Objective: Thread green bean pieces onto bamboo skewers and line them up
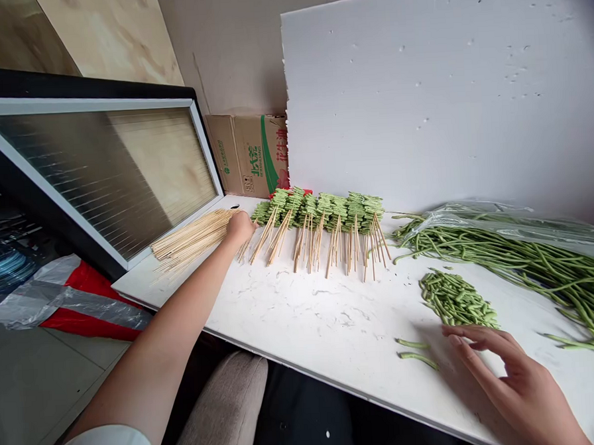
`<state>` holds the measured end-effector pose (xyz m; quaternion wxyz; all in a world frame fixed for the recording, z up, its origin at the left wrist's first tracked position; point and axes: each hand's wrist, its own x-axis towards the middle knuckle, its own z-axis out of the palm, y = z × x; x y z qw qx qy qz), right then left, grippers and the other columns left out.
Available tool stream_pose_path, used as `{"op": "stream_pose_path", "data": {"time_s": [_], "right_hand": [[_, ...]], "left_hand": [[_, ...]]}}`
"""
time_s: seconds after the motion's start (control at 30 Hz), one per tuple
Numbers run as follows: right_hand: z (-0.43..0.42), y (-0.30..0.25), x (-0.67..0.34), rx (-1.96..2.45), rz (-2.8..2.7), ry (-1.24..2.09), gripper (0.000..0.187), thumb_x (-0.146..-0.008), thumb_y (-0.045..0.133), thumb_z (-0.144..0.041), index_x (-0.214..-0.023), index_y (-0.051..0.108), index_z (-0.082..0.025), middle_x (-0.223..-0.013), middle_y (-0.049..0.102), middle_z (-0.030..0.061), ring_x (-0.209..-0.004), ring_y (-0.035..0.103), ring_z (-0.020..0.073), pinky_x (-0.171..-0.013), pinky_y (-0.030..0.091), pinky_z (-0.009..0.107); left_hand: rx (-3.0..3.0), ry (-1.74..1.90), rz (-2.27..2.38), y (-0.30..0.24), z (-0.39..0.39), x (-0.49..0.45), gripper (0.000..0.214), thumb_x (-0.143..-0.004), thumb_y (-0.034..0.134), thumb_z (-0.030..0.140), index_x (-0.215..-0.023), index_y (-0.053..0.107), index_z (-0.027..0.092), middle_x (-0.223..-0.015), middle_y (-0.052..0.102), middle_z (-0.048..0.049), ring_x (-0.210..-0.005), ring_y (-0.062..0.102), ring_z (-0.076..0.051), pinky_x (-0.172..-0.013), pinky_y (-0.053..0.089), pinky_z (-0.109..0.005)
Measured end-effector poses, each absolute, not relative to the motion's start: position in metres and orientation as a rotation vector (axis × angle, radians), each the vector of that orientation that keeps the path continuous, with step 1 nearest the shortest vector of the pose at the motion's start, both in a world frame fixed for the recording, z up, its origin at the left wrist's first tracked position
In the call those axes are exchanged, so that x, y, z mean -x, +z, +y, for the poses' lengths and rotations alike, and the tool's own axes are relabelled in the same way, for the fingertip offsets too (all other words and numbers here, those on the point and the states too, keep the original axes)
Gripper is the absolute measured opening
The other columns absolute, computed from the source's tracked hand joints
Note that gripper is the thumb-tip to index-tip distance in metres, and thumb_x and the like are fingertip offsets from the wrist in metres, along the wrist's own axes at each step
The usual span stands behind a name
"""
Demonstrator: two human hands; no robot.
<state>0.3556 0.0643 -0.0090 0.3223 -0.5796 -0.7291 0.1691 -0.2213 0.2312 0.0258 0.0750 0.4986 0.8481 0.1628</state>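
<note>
Two hands working
Left hand (240, 227) is resting between sticks (195, 238) and bean skewers (335, 208), grip impossible to tell; right hand (521, 373), fingers wide, is hovering by cut beans (455, 299).

The left arm (183, 321) stretches out nearly straight, crossing the tabletop's (307, 328) front edge near its left front corner. Its hand (240, 227) is far forward by the left back corner, back of the hand uppermost and fingers curled downward; their tips are too small to read. The right hand (522, 380) lies lower, above the right part near the front edge, loosely opened, thumb and index finger extended leftward with a gap between them.
</note>
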Motion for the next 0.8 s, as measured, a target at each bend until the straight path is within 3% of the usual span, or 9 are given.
{"op": "stream_pose_path", "data": {"time_s": [0.07,0.17,0.27,0.43,0.8], "right_hand": [[0.067,-0.014,-0.358,1.468,-2.029,0.338,0.047,-0.097,0.059,-0.059,-0.118,0.081,-0.023,-0.123,0.076,0.0133,-0.116,0.067,0.0353,-0.071,0.063,0.038],[0.072,-0.023,-0.362,1.307,-2.193,0.073,0.045,-0.100,0.056,-0.054,-0.125,0.080,-0.026,-0.120,0.077,0.0117,-0.112,0.065,0.0355,-0.094,0.058,0.051],[0.076,-0.031,-0.362,1.167,-2.303,-0.072,0.039,-0.104,0.056,-0.049,-0.131,0.078,-0.030,-0.119,0.076,0.0107,-0.108,0.065,0.0332,-0.091,0.057,0.049],[0.078,-0.035,-0.358,0.986,-2.387,-0.170,0.030,-0.106,0.058,-0.040,-0.124,0.081,-0.031,-0.116,0.077,0.0103,-0.107,0.066,0.0314,-0.088,0.057,0.045],[0.079,-0.032,-0.352,0.896,-2.353,-0.253,0.027,-0.105,0.060,-0.041,-0.103,0.082,-0.027,-0.104,0.079,0.0090,-0.103,0.066,0.0307,-0.088,0.056,0.045]], "left_hand": [[-1.492,0.505,2.625,0.025,0.226,0.218,0.029,-0.093,0.070,0.046,-0.095,0.078,0.019,-0.110,0.078,-0.0184,-0.109,0.071,-0.033,-0.094,0.052,-0.041],[-1.486,0.578,2.709,0.020,0.214,0.217,0.042,-0.100,0.057,0.056,-0.097,0.079,0.019,-0.107,0.079,-0.0185,-0.104,0.072,-0.033,-0.089,0.054,-0.042],[-1.482,0.686,2.740,0.014,0.195,0.224,0.045,-0.103,0.051,0.053,-0.100,0.080,0.019,-0.107,0.080,-0.0171,-0.104,0.073,-0.033,-0.087,0.055,-0.040],[-1.452,0.727,2.775,0.010,0.157,0.258,0.028,-0.095,0.062,0.036,-0.108,0.082,0.019,-0.113,0.081,-0.0131,-0.104,0.073,-0.031,-0.085,0.055,-0.036],[-1.587,0.329,2.909,-0.010,0.092,0.320,0.034,-0.091,0.063,0.026,-0.119,0.080,0.015,-0.127,0.074,-0.0208,-0.117,0.068,-0.037,-0.092,0.055,-0.043]]}}
